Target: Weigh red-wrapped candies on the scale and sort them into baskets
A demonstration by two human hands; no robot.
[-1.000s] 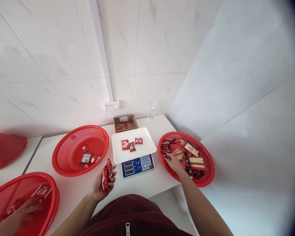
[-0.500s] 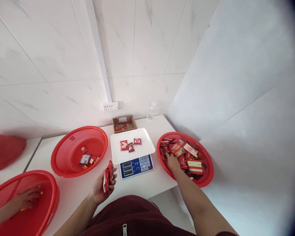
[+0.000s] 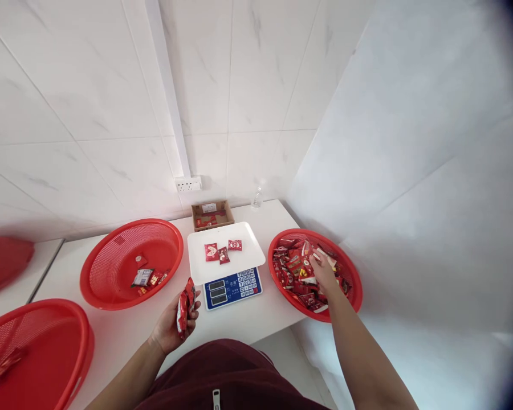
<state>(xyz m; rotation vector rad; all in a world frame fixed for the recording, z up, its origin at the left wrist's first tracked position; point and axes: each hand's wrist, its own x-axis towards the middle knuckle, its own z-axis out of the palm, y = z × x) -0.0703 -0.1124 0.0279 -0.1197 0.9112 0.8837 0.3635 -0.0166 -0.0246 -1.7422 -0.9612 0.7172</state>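
Observation:
My left hand (image 3: 170,324) is closed around red snack packets (image 3: 185,310), held in front of the scale. Over the right red basket (image 3: 275,285), my right hand (image 3: 324,274) has its fingers bent around a red packet (image 3: 308,255); how much it holds is partly hidden. Many small, shiny red packets fill that basket under the hand. Between my hands stands a digital scale (image 3: 233,288) with a white pan (image 3: 200,273). Three small red packets (image 3: 223,254) lie on the pan.
Behind the scale is a cardboard box (image 3: 212,215) with red packets inside. A clear plastic bottle (image 3: 257,198) stands by the wall. To the left are a red basket (image 3: 106,267) with a few packets and another red basket (image 3: 79,341) nearer me. A wall closes off the right side.
My right hand has moved rightward across the basket, shifting the larger packs and exposing smaller ones. The left hand stays nearly still. Another person's hand has left the near-left basket.

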